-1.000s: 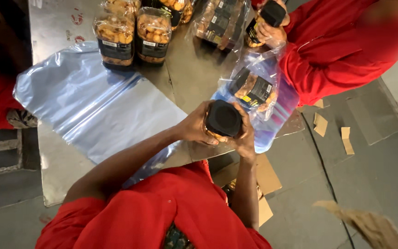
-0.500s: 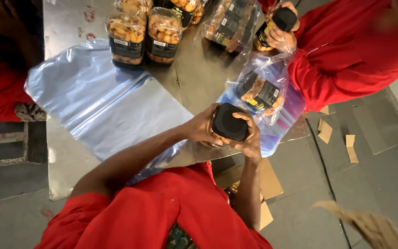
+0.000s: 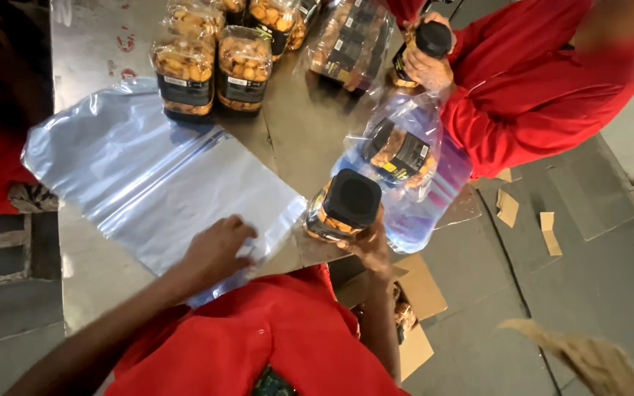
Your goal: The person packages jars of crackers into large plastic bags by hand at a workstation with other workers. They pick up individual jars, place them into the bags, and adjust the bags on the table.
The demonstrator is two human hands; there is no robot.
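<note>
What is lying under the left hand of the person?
The left hand presses on a clear plastic bag spread flat on the metal table. The bag part beneath the palm is hidden.

Right hand [image 3: 367,246]: palm and most fingers hidden beneath the black-lidded jar [image 3: 343,205] it supports. Co-worker's hand [image 3: 427,67] at one o'clock covers much of a second jar [image 3: 425,44]. Wrapped packs [image 3: 210,70] at twelve o'clock are cut by the top edge. Tan object [image 3: 588,359] at five o'clock: blurred, unidentifiable.
</note>
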